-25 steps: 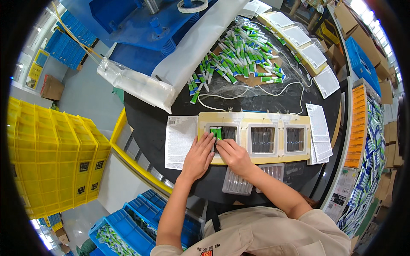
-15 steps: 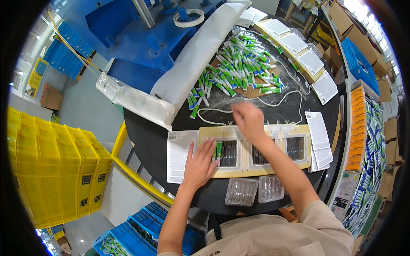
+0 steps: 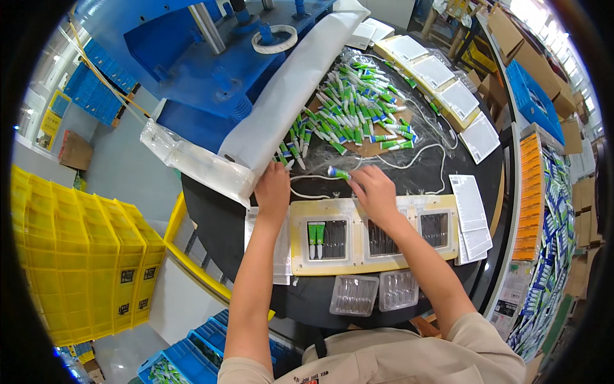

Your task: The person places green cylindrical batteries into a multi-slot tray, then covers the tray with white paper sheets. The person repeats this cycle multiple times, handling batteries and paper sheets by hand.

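Note:
My right hand pinches a small green-and-white tube with a blue end, above the far edge of a cream-yellow fixture frame. My left hand reaches the left edge of a heap of such tubes. Its fingers are curled together beside a white tube tip; whether they hold a tube is hidden. The frame has three windows with clear ribbed plastic trays in them. Two green tubes lie side by side in the left window, caps toward me. The middle window is partly covered by my right forearm.
Two clear blister trays lie at the near table edge. White printed cards are stacked right of the frame. A white cable loops behind it. A blue press with white sheeting stands far left; another loaded frame sits far right.
My left hand has left the frame's left window and moved forward to the heap. My right hand now shows a tube in its fingers. Two tubes are uncovered in the window.

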Demonstrator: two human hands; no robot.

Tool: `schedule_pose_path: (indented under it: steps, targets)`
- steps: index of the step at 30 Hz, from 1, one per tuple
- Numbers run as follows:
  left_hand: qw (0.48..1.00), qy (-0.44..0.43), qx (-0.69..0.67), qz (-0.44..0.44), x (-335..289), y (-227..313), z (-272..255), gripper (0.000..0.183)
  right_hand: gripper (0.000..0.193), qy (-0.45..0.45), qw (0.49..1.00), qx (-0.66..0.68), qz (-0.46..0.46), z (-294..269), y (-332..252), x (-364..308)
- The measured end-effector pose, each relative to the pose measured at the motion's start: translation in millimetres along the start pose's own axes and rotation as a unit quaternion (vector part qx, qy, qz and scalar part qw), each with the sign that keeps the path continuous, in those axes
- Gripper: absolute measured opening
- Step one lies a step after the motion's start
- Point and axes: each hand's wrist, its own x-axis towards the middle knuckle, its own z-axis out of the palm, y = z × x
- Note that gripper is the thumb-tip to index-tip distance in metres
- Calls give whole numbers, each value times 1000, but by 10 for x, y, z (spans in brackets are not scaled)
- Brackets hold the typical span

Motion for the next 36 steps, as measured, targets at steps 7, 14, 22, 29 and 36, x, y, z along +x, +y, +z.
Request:
schedule_pose_path:
  steps: [7, 14, 22, 29, 36]
  targets:
    - [931, 60, -263, 246, -1269, 589, -770, 32, 19, -2, 994, 79, -69, -637, -478, -939]
    - [958, 34, -174, 225, -1441, 660, -727, 31, 27, -75, 964, -13, -256, -449, -568, -977]
    - [962, 20, -186, 198, -1520, 643, -703, 34, 28, -136, 958, 7, -251, -194, -521, -999]
    - [955, -70, -222, 183, -1561, 639, -808, 49, 23, 34, 988, 94, -120, -132, -196, -310]
    - [951, -129, -162, 228, -1548, 696, -775, 50, 19, -110, 987, -101, 56, 674, 372, 841]
